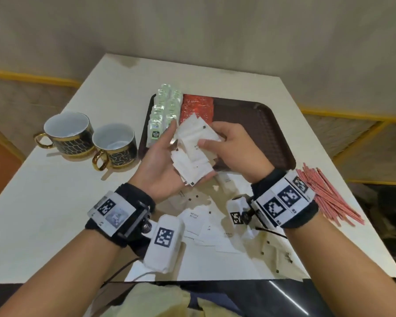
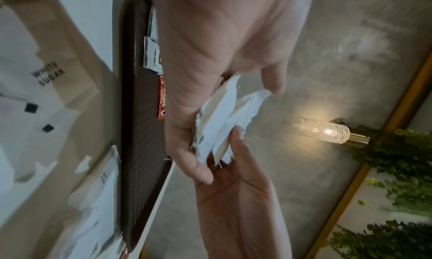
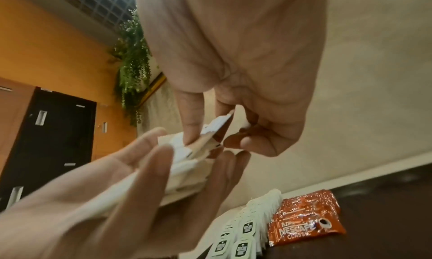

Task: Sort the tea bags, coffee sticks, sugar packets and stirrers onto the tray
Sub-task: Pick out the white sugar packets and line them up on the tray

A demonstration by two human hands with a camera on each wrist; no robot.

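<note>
My left hand [image 1: 188, 154] lies palm up above the tray's near edge, fingers straight, carrying a loose stack of white sugar packets [image 1: 193, 165]. My right hand [image 1: 209, 136] pinches the top packets [image 3: 216, 126] of that stack between thumb and fingers. On the dark brown tray [image 1: 261, 129], pale green tea bags [image 1: 165, 110] fill the left end and red coffee sticks [image 1: 197, 106] lie beside them. More sugar packets [image 1: 204, 220] are scattered on the table under my wrists. Red stirrers [image 1: 325, 193] lie in a heap right of the tray.
Two black-and-gold cups [image 1: 69, 133] [image 1: 117, 147] stand left of the tray. The white table [image 1: 55, 225] ends close to my body, and its right edge runs just past the stirrers. The tray's right half [image 1: 249, 115] is bare.
</note>
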